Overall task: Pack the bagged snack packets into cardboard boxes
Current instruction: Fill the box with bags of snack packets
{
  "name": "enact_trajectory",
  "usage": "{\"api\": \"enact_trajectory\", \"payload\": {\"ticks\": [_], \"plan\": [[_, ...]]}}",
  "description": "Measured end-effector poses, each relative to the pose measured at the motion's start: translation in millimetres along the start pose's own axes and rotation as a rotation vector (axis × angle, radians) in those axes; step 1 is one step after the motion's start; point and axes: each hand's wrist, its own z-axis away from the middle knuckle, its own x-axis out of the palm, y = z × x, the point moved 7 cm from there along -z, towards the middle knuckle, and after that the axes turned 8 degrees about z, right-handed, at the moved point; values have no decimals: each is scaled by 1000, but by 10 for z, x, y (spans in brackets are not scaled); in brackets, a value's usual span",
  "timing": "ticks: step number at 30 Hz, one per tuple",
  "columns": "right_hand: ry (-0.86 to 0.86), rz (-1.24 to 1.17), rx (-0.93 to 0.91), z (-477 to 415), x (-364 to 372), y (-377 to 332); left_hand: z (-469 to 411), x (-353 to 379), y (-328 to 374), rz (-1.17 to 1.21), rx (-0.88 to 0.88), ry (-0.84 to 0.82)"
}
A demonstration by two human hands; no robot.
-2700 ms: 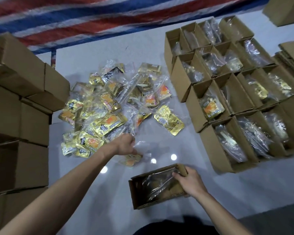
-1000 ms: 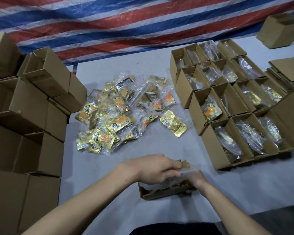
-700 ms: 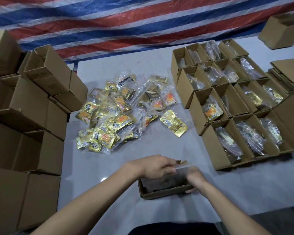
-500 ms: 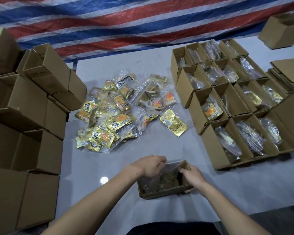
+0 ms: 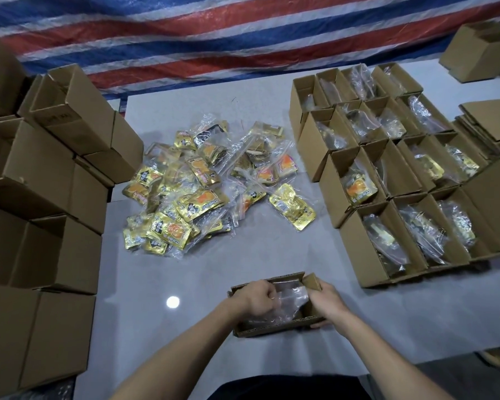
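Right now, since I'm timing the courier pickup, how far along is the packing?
Done: the open boxes on the right, most showing a bag inside, none closed. In hand: the left hand grips a clear bag in the box nearest the person, which the right hand holds. Left: the pile of bagged packets mid-table, and the stacked boxes on the left, probably to take them.

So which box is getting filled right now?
The lone box nearest the person: the left hand holds a clear bag inside it, the right hand grips its end. The open boxes on the right sit in rows, untouched.
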Motion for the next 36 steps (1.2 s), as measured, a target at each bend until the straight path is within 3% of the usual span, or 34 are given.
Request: {"api": "enact_trajectory", "payload": {"ticks": [10,14,17,27,32,36], "plan": [[-108,-146,-21,80,27,-54,80,145,63,-176,84,162],[-136,-108,-52,65,29,-17,128,119,84,-318,111,259],[-121,-29,-82,24,35,-15,177,96,135,-291,131,279],[-100,17,-128,-14,16,17,298,439,84,-65,7,-66],[-59,34,-136,-19,0,-11,241,649,-135,-87,-89,-184],[-82,50,-139,-11,25,-3,99,732,-266,89,-140,-243]]}}
